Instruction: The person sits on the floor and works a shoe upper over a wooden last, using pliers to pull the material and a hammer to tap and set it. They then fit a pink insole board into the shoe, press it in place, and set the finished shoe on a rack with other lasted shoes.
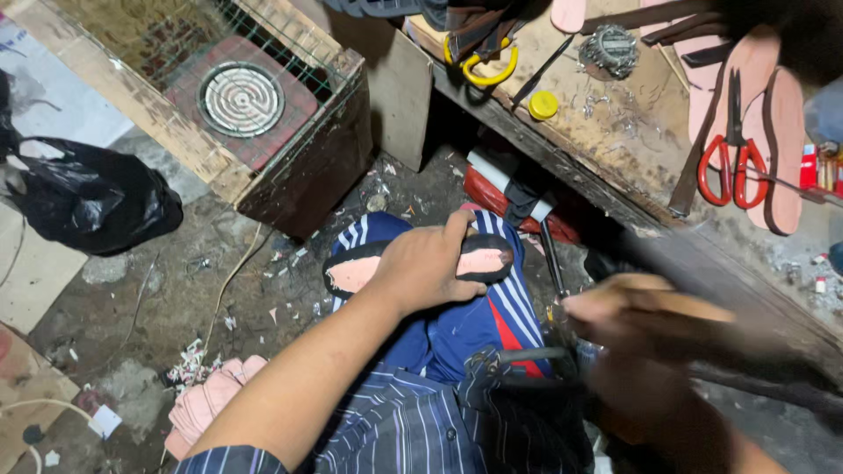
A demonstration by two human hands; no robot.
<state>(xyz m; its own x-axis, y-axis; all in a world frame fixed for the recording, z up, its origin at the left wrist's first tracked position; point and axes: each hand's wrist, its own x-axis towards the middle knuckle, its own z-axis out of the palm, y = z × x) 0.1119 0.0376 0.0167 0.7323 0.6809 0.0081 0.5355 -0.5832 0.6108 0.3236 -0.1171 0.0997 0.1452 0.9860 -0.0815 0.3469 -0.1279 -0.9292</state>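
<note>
Blurred by motion, the right hand [654, 351] sits nearest, low at the right; whether its grip is closed on anything I cannot tell, though something dark and streaked crosses it. Just beyond, the left hand [421, 268] presses down on a shoe sole [479, 262], pink on its face with a black rim, lying across the person's knee on blue striped trousers [505, 307]. The left grip is closed on the sole, thumb hooked over its far edge and fingers wrapped over the middle. The sole looks thin, light and bendable, likely rubber or foam, so holding it at mid-length as now should stop it flexing; the tips would flop. On the floor to the left lie pink cloths [206, 399] and a black plastic bag [92, 202]. Farther off stands a wooden box with a round coil heater [241, 98]. On the counter [615, 132] up right rest red-handled scissors [733, 158], a yellow cap [543, 105] and more pink soles [760, 66].
</note>
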